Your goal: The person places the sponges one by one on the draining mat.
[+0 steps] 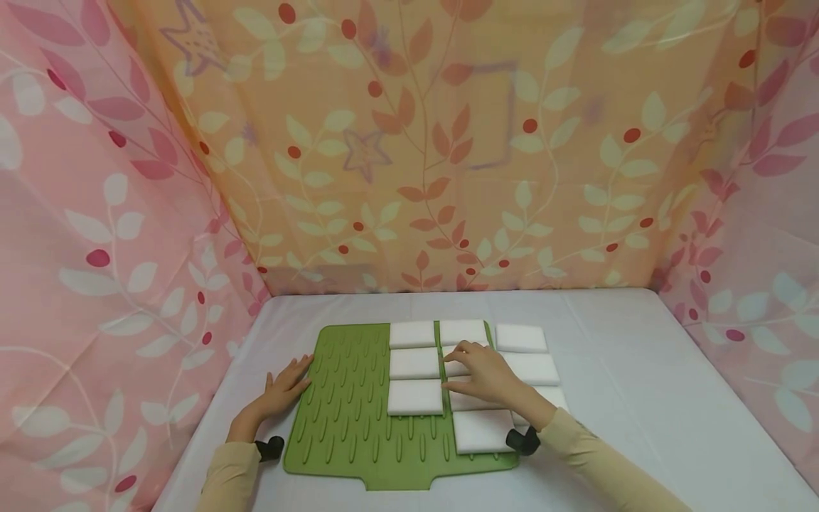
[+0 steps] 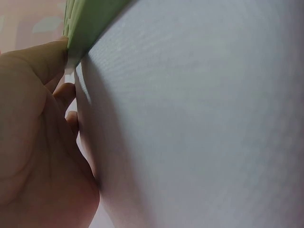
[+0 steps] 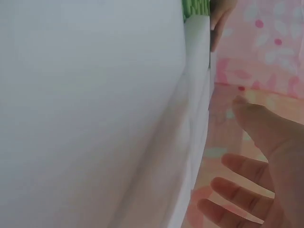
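A green ridged drying mat [image 1: 345,398] lies on the table, its short spout toward me. White sponge-like blocks stand on its right half in two columns: one column ends in a block [image 1: 414,397], the other in a nearer block [image 1: 485,432]. My left hand [image 1: 281,395] touches the mat's left edge; in the left wrist view the thumb lies at the green edge [image 2: 97,33]. Over the right column is my right hand [image 1: 489,377], thumb and fingers apart, partly hiding blocks. The right wrist view shows nothing between its fingers, with a white block [image 3: 85,95] close by.
To the right of the mat another column of white blocks [image 1: 521,338] runs along its edge, partly behind my right forearm. A white cloth [image 1: 640,398] covers the table. Floral curtains [image 1: 409,156] hang behind and on both sides.
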`<state>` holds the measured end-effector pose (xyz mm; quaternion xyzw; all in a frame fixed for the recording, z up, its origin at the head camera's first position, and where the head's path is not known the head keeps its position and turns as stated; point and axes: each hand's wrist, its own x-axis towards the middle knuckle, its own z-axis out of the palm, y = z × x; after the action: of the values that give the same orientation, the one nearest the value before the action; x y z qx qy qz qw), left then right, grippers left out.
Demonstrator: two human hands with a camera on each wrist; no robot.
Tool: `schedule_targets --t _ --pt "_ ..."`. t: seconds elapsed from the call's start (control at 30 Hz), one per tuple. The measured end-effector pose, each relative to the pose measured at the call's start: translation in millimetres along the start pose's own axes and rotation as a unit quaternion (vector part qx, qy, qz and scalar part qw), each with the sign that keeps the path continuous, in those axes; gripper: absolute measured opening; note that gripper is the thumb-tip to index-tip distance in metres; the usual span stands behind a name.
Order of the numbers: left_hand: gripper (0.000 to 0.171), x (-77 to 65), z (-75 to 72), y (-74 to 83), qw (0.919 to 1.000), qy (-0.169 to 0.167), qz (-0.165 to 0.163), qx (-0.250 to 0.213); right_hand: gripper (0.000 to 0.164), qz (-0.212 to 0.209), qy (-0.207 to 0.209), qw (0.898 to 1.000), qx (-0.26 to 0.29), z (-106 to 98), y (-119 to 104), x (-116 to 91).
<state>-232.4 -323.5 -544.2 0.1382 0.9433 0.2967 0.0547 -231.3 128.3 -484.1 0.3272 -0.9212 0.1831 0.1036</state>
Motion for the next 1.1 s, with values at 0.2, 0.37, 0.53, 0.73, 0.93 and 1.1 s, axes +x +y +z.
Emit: schedule_targets --t 0.2,0.37,0.53,0.73,0.93,1.1 --pt "0.056 -1.3 -0.9 0.8 1.0000 -0.001 -0.002 -0.004 0.047 0.008 0.018 1.000 -0.007 -2 14 -7" --pt "0.056 -1.4 -1.4 1.6 1.0000 0.001 -0.002 0.000 0.046 0.024 0.031 0.999 0.000 -7 25 -12" --pt "0.056 -1.3 -1.6 2.4 1.0000 -0.001 -0.004 0.000 0.048 0.047 0.032 0.998 -0.004 -13 38 -17" --pt "0.056 -1.6 -1.5 3.1 1.0000 -0.001 -0.001 -0.002 0.051 0.071 0.029 0.997 -0.014 -21 55 -23" --pt "0.056 -3.1 -2.5 6.8 1.0000 0.000 0.001 -0.007 0.050 0.090 0.053 0.994 0.011 -30 75 -28" --pt "0.056 -2.5 -2.5 5.3 1.0000 0.004 0.006 -0.006 0.048 0.110 0.059 0.992 0.012 -35 89 -30"
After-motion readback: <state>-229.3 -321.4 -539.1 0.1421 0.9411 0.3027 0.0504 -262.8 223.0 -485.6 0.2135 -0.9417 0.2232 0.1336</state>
